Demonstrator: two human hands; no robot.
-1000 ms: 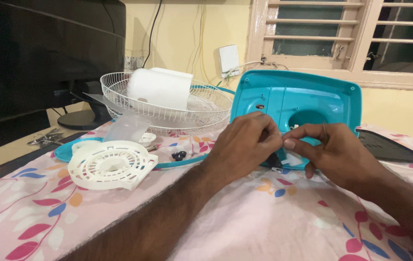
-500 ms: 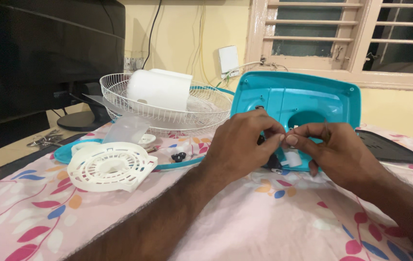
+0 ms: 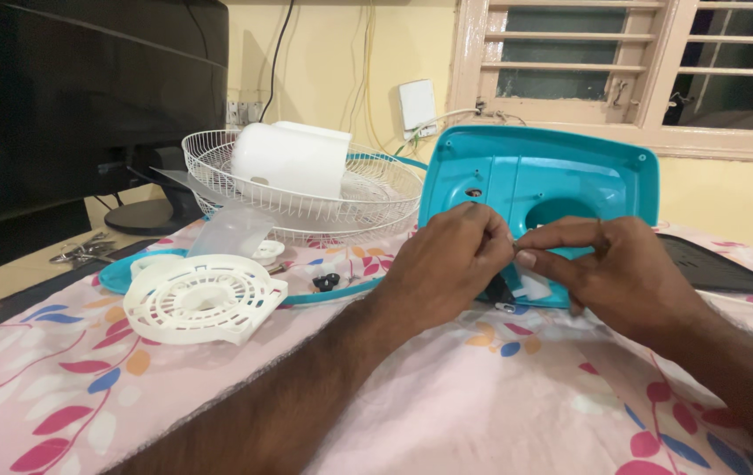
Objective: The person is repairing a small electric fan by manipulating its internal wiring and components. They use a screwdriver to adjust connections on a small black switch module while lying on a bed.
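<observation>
Both grips, left hand point(image 3: 448, 264), right hand point(image 3: 609, 268), pinching small part point(image 3: 514, 252) before teal base point(image 3: 552, 171)

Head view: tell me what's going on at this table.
A person's left hand and right hand meet fingertip to fingertip over a small part, too hidden to identify, in front of a teal plastic base propped upright. To the left lie a white vented cover, a wire fan guard holding a white housing, and small black pieces on the floral cloth.
</observation>
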